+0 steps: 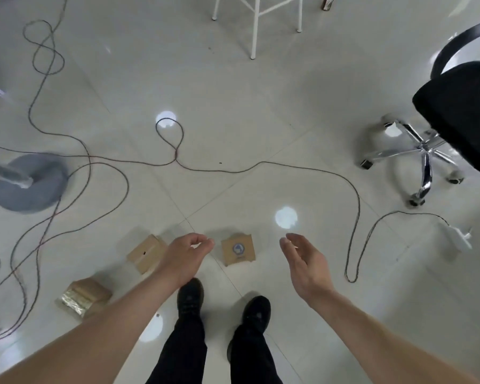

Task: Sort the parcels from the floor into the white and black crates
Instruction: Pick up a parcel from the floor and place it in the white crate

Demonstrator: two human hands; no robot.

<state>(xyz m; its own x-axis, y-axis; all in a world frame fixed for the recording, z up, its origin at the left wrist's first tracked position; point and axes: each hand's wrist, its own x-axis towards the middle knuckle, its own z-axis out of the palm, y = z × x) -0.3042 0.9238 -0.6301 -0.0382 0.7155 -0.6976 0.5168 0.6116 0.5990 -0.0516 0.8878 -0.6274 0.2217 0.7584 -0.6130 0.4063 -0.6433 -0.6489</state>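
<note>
Left hand (183, 256): lower centre of the frame, fingers loosely curled, thumb close to the forefinger, holding nothing.
Right hand (305, 261): lower centre-right, palm turned inward, fingers relaxed and a little bent, holding nothing.
Marked box (238, 249): small brown parcel with a round print on top. It lies flat on the floor (233, 92) between the two hands, nearer to the left fingertips.
Plain box (144, 253): brown parcel left of the left hand. The wrist covers its right edge in the picture.
Taped parcel (83, 297): lower left, brown with a shiny gold side, apart from the plain box.
Shoes (190, 296): two black shoes at bottom centre, just below the parcels.
Cable (261, 163): thin dark line that crosses the middle of the frame. It makes a loop at centre and a long bend at the right, near the right hand.
Round grey base (25, 187): left edge, with more cables around it.
Office chair (460, 112): right edge, black seat over a chrome wheel base.
White stool legs (254, 23): top centre.
Open room: bare tiles in the upper middle, between the cable and the stool legs, and also at lower right.
</note>
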